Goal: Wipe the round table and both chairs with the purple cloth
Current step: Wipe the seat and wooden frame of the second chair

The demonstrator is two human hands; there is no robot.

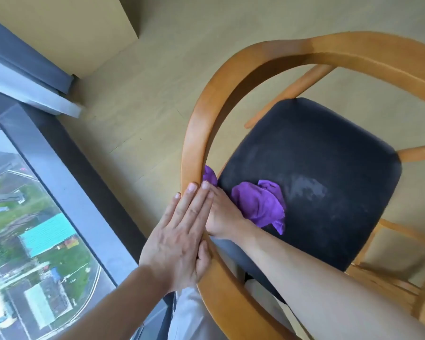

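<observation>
Beside the window (22, 192), left hand (179, 231) flat on chair rail (194, 143), right hand (221, 212) clutching purple cloth (258, 204).

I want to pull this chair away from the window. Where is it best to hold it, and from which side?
Probably grip the curved wooden rail of the chair, coming from the window side. It is narrow and rounded, so fingers can wrap it; the left hand already lies flat there. The black seat offers no edge.

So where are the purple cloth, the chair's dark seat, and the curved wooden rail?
purple cloth (259, 204): head view, middle of the bunched fabric.
dark seat (329, 158): head view, bare centre of the cushion.
curved wooden rail (194, 143): head view, left bend above the hands.
</observation>
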